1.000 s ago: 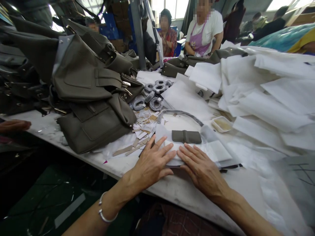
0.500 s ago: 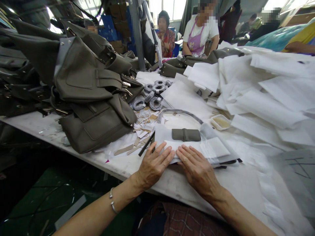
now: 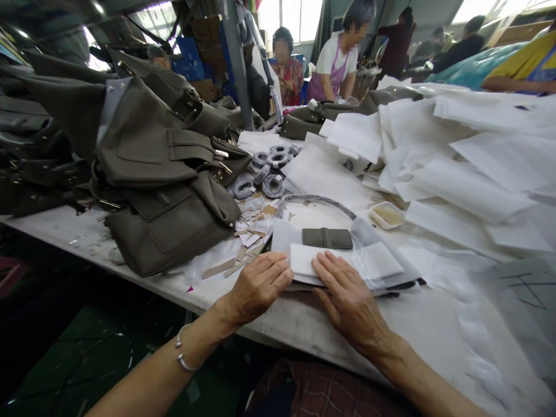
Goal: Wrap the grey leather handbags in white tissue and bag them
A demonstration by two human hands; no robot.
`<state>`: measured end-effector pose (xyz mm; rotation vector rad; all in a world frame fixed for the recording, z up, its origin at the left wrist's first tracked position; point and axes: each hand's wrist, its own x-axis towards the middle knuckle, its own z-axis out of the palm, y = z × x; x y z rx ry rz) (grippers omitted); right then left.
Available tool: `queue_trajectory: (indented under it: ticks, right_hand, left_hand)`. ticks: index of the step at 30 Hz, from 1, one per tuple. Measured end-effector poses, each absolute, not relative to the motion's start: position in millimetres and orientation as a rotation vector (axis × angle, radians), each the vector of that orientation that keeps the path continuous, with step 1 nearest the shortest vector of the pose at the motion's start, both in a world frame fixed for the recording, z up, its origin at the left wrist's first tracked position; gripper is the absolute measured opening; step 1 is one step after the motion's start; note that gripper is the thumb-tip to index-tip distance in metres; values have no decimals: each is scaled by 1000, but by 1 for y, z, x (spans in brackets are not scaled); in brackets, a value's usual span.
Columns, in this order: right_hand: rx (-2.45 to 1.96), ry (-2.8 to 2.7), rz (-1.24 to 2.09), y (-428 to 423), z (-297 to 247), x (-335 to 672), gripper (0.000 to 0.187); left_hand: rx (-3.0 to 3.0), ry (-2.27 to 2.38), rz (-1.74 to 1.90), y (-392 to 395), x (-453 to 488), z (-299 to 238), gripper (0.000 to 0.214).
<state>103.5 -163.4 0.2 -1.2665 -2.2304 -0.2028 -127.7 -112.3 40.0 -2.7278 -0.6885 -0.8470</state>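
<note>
My right hand lies with its fingers stretched over a white folded sheet, pressing on its left half. At the sheet's left end is my left hand, fingers bent and drawn together. Whether something is pinched between them is hidden. Just beyond the sheet rests a small grey-green leather piece with a band across its middle. Both lie on translucent wrapping, with dark edges showing beneath on the right. Behind it curves a plastic-wrapped strap.
Dark grey-green leather bags are heaped on the left. Coiled wrapped straps and paper scraps lie mid-table. A small tray holds something yellowish. White sheets pile up on the right. Other people work across the table.
My left hand has lifted off the white sheet and shifted slightly left, its fingers drawing together. My right hand stays on the sheet. A co-worker across the table has bent forward.
</note>
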Motion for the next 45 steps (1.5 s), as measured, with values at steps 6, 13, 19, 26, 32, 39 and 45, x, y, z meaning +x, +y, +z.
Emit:
queue_trajectory:
  ticks: [6, 13, 19, 26, 32, 39, 45]
  right_hand:
    - [-1265, -2248, -254, -162, -5, 98, 37]
    - [-1284, -2235, -235, -163, -7, 96, 36]
    - [-1302, -2231, -241, -163, -5, 94, 35]
    - [-1309, -2197, -241, -164, -8, 90, 44]
    - [-1324, -2142, -280, -161, -8, 85, 33]
    - [-1316, -2116, -361, -161, -15, 84, 33]
    - [-1362, -2112, -389, -159, -13, 82, 29]
  left_hand:
    - [-2751, -800, -606, -121, -126, 32, 20]
    - [-2692, -894, -351, -140, -118, 24, 45]
    - [-2572, -833, -296, -135, -111, 16, 39]
    - [-2591, -801, -323, -127, -112, 24, 34]
    - [-2624, -760, -387, -119, -114, 22, 27]
    - [-2379, -776, -310, -139, -106, 4, 38]
    - [-2350, -689, -356, -130, -102, 0, 37]
